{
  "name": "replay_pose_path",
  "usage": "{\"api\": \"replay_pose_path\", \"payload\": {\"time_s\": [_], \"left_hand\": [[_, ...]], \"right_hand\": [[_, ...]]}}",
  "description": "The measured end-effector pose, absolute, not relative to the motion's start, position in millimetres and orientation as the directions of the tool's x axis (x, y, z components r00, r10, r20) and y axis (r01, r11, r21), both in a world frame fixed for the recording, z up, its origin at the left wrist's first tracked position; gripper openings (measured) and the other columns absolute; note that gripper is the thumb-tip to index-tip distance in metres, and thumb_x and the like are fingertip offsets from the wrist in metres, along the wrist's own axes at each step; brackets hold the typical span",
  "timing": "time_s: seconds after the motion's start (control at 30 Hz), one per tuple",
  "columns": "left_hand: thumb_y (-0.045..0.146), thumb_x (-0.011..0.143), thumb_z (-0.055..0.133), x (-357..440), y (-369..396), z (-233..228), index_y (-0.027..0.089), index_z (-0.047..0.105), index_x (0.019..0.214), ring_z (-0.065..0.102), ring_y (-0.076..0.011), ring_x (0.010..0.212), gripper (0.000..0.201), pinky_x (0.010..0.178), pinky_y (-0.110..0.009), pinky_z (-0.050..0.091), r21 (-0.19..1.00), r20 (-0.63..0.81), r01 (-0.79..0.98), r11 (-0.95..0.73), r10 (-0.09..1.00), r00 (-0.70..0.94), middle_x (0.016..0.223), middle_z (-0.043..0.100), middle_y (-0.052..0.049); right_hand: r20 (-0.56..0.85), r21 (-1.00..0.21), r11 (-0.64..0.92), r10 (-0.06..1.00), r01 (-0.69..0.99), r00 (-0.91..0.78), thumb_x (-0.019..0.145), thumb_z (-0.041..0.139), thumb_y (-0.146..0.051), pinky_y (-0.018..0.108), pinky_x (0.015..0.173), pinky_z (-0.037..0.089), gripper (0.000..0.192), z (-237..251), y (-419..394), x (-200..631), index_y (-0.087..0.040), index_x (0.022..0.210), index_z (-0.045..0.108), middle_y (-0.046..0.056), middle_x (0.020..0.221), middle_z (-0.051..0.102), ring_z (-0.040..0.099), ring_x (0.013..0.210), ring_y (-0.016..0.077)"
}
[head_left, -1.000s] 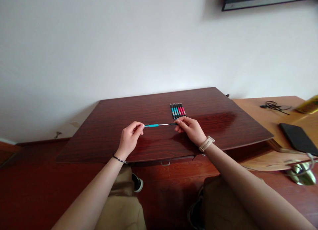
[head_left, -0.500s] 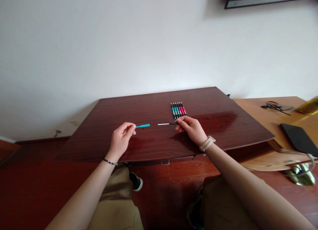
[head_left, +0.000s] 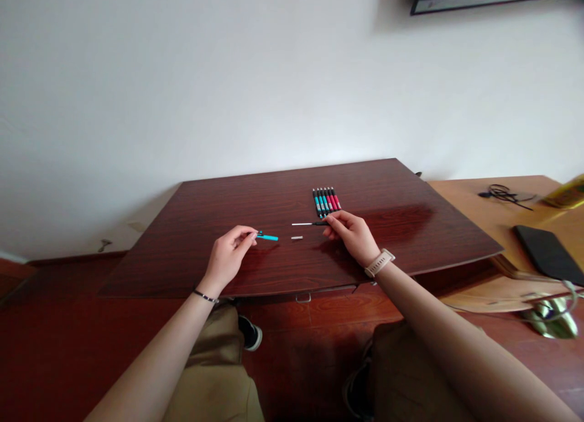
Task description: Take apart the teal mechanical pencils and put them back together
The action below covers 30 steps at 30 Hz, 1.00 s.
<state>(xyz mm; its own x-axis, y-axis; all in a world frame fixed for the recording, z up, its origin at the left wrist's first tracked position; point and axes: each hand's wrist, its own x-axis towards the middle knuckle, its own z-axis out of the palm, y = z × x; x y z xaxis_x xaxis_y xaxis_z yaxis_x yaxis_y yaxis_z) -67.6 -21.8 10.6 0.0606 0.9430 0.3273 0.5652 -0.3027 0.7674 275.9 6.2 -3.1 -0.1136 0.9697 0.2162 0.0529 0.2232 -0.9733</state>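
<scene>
My left hand (head_left: 228, 255) pinches the teal barrel of a pen (head_left: 268, 237) by its near end, low over the dark wooden table (head_left: 283, 270). My right hand (head_left: 351, 235) pinches the black tip section with the thin white refill (head_left: 303, 224) pointing left toward the barrel. A small pale part (head_left: 296, 237) lies on the table between the two pieces. Just beyond my right hand lies a row of several teal and pink pens (head_left: 326, 202).
A lighter wooden desk (head_left: 502, 224) stands to the right with a black cable (head_left: 502, 194), a dark flat case (head_left: 547, 253) and a yellow object (head_left: 568, 193). A white wall rises behind the table. My knees are under the table's front edge.
The pen has come apart: my left hand drew the teal barrel leftward off the refill, then lowered it. A small part now lies on the table between the pieces.
</scene>
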Motion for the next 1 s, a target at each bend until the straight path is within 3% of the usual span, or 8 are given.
{"api": "replay_pose_path", "payload": {"time_s": [0.47, 0.63, 1.0], "left_hand": [[0.048, 0.1, 0.068, -59.8, -25.9, 17.6, 0.022, 0.076, 0.108, 0.078, -0.0211, 0.088, 0.028, 0.082, -0.03, 0.058, 0.742, 0.333, 0.594, -0.311, 0.94, 0.076, 0.1, 0.081, -0.006], [0.044, 0.098, 0.069, -54.3, -29.1, 19.0, 0.023, 0.074, 0.107, 0.071, -0.0178, 0.078, 0.023, 0.072, -0.028, 0.054, 0.659, 0.403, 0.661, -0.359, 0.911, 0.092, 0.095, 0.078, -0.004], [0.032, 0.102, 0.068, -33.0, -38.4, 14.4, 0.025, 0.065, 0.108, 0.072, -0.018, 0.083, 0.01, 0.079, -0.03, 0.054, 0.373, 0.428, 0.799, -0.471, 0.852, 0.302, 0.102, 0.077, -0.001]], "right_hand": [[0.197, -0.979, 0.2, 0.979, 0.048, -0.055, 0.094, 0.071, -0.065, 0.029, 0.066, 0.053, 0.045, -9.5, 10.0, 278.4, -0.021, 0.098, 0.073, 0.005, 0.079, 0.077, 0.064, 0.066, 0.0172], [0.2, -0.977, 0.204, 0.977, 0.056, -0.068, 0.095, 0.07, -0.064, 0.029, 0.065, 0.053, 0.044, -8.3, 9.4, 278.4, -0.02, 0.099, 0.073, 0.005, 0.08, 0.077, 0.065, 0.067, 0.0172], [0.19, -0.98, 0.193, 0.979, 0.038, -0.075, 0.094, 0.072, -0.063, 0.028, 0.065, 0.051, 0.043, -9.1, 9.9, 278.1, -0.02, 0.1, 0.074, 0.004, 0.079, 0.076, 0.064, 0.066, 0.0163]]}}
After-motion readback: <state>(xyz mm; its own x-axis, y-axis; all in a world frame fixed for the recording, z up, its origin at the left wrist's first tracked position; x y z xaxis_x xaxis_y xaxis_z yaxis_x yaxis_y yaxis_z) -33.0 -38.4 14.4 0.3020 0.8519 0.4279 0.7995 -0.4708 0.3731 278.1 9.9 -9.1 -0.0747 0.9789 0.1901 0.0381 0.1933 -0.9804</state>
